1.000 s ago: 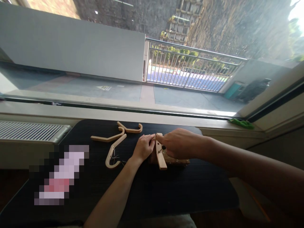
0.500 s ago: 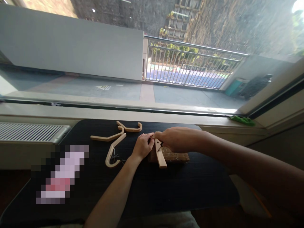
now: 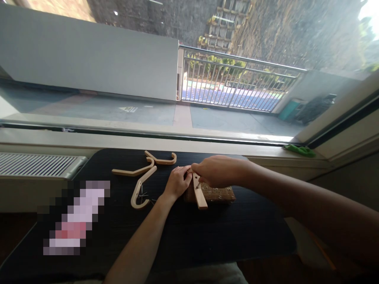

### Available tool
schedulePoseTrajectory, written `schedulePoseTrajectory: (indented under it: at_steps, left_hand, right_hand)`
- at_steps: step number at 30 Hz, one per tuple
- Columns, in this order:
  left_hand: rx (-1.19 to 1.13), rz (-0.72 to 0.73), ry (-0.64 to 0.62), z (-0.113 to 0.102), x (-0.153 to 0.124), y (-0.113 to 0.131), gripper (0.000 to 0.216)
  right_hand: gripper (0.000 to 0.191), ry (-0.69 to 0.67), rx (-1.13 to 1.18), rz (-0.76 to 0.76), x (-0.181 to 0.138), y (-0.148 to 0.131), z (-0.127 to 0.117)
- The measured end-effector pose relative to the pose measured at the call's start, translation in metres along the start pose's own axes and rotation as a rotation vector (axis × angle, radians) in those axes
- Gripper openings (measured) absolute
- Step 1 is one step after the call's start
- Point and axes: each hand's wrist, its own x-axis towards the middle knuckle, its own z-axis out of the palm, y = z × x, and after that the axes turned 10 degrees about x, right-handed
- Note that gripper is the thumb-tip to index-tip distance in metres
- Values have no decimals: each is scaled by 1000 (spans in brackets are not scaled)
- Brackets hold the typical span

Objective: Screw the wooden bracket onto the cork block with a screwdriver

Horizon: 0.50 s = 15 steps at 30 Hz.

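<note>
In the head view a bent light-wood piece, like a hook, lies across a rough brown wooden block on the dark table. My left hand is closed at the far end of this piece, fingers curled against it. Above the block, my right hand is closed over the same piece, its thumb side near the far end. What it grips is hidden under the fingers. A thin screw stands up from the piece beside my right hand. The piece's far end is covered by my hands.
Several similar wooden hooks lie left of my hands on the black table. Loose screws lie by the nearest one. A pixelated pale patch is at the left. Behind are a window sill, a radiator and a green cloth.
My right hand has turned and shifted slightly, and the dark bit under its fingers no longer shows. My left hand, the wooden piece and the block stay in place.
</note>
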Motion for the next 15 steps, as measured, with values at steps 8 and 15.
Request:
schedulePoseTrajectory:
  at_steps: [8, 15]
  left_hand:
    - [3, -8, -1, 1, 0, 0, 19]
    - [5, -2, 6, 1, 0, 0, 18]
  right_hand:
    - [32, 30, 0, 39, -2, -1, -1]
    - [31, 75, 59, 20, -7, 0, 2]
